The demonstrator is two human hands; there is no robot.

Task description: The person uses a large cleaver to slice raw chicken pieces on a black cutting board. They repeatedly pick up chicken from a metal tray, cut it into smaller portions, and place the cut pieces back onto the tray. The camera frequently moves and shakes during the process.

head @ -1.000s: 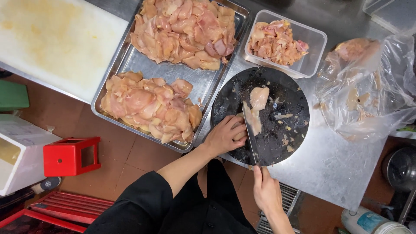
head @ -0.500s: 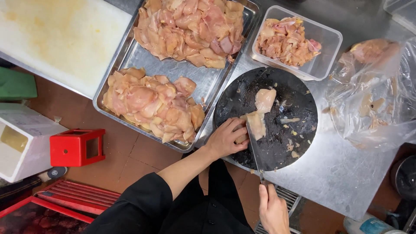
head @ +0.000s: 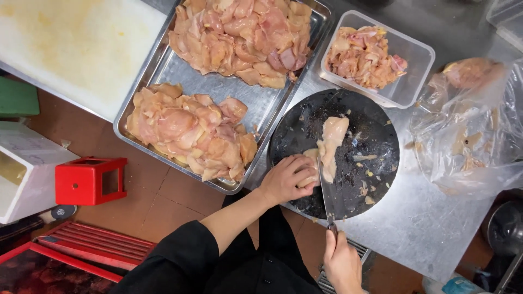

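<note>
**Surroundings, Non-Worked Items**

Steel tray [head: 261, 106] holding two heaps of raw chicken [head: 190, 130]; clear plastic tub [head: 417, 73] of cut pieces beside it. Crumpled clear bag [head: 468, 136] on steel table [head: 430, 223]. White cutting board [head: 76, 46] at upper left. Red stool [head: 90, 181] and white box [head: 24, 169] on brown floor tiles.

Steel tray [head: 256, 103] shiny; round board [head: 376, 136] matt black; plastic bag [head: 474, 136] clear, glossy.
</note>
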